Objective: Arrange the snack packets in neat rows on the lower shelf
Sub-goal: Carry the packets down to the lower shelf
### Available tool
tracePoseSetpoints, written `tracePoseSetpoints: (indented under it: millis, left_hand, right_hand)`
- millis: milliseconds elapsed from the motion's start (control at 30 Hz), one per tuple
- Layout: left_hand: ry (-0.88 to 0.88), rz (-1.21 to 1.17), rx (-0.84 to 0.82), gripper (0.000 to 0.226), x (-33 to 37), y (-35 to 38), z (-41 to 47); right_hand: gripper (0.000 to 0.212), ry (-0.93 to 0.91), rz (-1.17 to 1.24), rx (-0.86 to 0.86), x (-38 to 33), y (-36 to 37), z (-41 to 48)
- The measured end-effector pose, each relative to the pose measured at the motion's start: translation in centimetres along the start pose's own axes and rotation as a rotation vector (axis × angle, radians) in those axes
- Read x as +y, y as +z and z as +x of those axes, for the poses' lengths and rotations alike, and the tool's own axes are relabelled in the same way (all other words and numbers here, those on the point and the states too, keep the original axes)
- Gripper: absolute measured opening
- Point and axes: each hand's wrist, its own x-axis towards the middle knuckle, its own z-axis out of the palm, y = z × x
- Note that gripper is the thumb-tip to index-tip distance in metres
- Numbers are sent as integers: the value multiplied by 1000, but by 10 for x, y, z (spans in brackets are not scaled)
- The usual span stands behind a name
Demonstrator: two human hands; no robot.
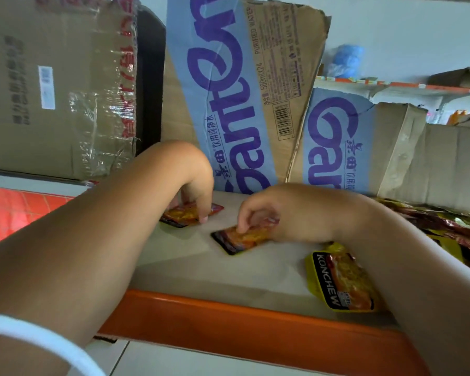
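Observation:
Two small orange-and-black snack packets lie flat on the beige lower shelf (174, 270). My left hand (198, 185) reaches down over the far packet (182, 215), fingers curled with tips touching it. My right hand (263, 213) pinches the nearer packet (242, 240) at its far edge. A yellow KONCHEW packet (342, 283) lies under my right forearm near the shelf's front. A loose pile of more yellow packets (451, 226) sits at the right, partly hidden by my arm.
The shelf has an orange front lip (255, 324). Blue-and-brown water cartons (228, 90) lean along the back, with a taped cardboard box (57, 85) at the left. Red flooring (17, 210) shows at the left, pale tiles below.

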Motion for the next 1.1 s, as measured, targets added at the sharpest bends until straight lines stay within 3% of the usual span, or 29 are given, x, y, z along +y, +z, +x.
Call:
tracePoseSetpoints:
  millis: [67, 133, 200, 333, 500, 667, 933, 1100]
  left_hand:
    - [-40, -53, -38, 88, -5, -1, 4]
    - [-69, -73, -90, 105, -5, -1, 7]
    - [-76, -63, -106, 109, -1, 0, 7]
    - [-20, 21, 9, 78, 8, 4, -4]
    - [79, 138, 124, 59, 4, 12, -22]
    - [209, 72, 211, 55, -25, 27, -41]
    - [403, -12, 378, 42, -118, 46, -55]
    - [480, -246, 423, 34, -205, 59, -60]
  right_hand:
    - [31, -37, 56, 82, 3, -2, 1]
    - [23, 6, -74, 156, 6, -6, 0]
    - [19, 54, -138, 86, 9, -8, -1]
    - [12, 124, -178, -99, -1, -10, 3]
    - [9, 213, -236, -237, -25, -23, 8]
    - [54, 510, -419, -208, -52, -6, 26]
    - [34, 536, -464, 19, -106, 32, 54]
    - [44, 590, -386, 94, -159, 57, 93]
